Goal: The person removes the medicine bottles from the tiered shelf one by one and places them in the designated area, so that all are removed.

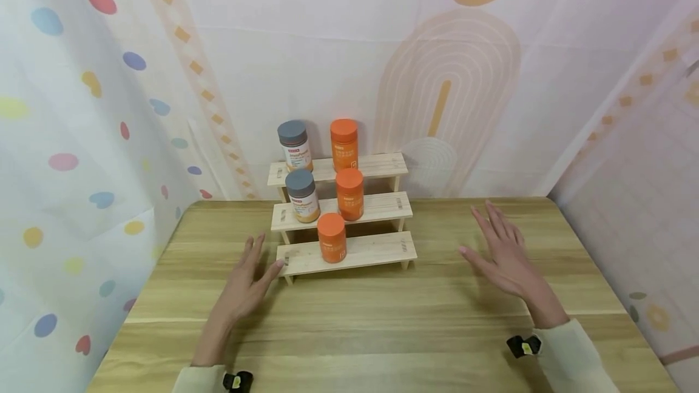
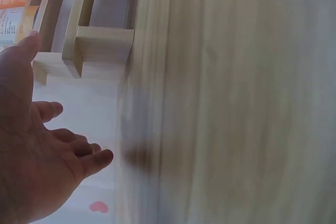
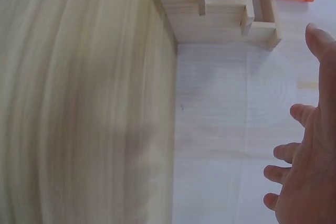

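Observation:
My left hand hovers over the table just left of a three-step wooden rack, fingers extended, its thumb tip near the bottom step's left end. My right hand is held well to the right of the rack with fingers spread and nothing in it. On the top step stand a grey-lidded jar and an orange jar. The middle step bears another grey-lidded jar and orange jar. A single orange jar stands left of centre on the bottom step. All the jars are upright.
The wood-grain table extends in front of the rack and to both sides. Behind it hangs a pale patterned curtain, with a dotted curtain along the left. Black straps with small devices sit at both wrists.

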Demonstrator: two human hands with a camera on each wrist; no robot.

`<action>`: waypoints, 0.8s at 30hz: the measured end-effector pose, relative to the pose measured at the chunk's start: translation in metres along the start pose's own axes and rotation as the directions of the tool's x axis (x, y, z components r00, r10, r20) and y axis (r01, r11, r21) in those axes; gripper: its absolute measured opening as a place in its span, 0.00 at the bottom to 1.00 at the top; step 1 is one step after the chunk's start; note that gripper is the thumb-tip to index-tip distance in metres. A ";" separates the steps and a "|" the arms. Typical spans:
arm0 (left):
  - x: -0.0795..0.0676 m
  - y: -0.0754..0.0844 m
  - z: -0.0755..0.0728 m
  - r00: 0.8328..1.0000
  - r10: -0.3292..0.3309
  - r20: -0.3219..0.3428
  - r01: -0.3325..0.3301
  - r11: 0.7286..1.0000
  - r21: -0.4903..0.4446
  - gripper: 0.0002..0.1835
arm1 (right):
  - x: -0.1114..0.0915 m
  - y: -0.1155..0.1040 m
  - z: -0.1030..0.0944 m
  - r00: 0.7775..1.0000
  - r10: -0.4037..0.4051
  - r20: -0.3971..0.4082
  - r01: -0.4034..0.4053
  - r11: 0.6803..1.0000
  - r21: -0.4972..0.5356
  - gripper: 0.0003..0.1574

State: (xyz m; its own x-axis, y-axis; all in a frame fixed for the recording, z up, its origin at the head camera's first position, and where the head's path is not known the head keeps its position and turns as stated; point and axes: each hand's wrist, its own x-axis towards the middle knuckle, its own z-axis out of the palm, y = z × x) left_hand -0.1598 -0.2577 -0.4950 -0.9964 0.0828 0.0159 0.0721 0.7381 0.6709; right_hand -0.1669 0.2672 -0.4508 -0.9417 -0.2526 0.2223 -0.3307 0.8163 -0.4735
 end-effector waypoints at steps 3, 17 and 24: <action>0.002 0.000 0.003 1.000 0.010 -0.009 -0.011 0.999 -0.040 0.44 | 0.005 -0.004 0.001 1.000 -0.005 -0.004 0.005 1.000 0.025 0.53; 0.007 0.007 0.018 0.995 -0.017 -0.096 -0.011 0.959 -0.282 0.34 | 0.026 -0.022 0.004 0.998 -0.045 -0.038 0.050 0.989 0.143 0.51; 0.012 0.011 0.024 0.981 -0.143 -0.130 0.078 0.908 -0.411 0.21 | 0.037 -0.033 0.004 0.999 -0.047 0.006 0.045 0.978 0.202 0.51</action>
State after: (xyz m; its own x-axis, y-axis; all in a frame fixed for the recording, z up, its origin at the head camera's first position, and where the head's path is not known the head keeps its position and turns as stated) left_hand -0.1695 -0.2325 -0.5059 -0.9937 -0.1111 0.0157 -0.0304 0.4017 0.9153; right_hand -0.1911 0.2284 -0.4305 -0.9253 -0.2940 0.2397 -0.3787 0.6824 -0.6252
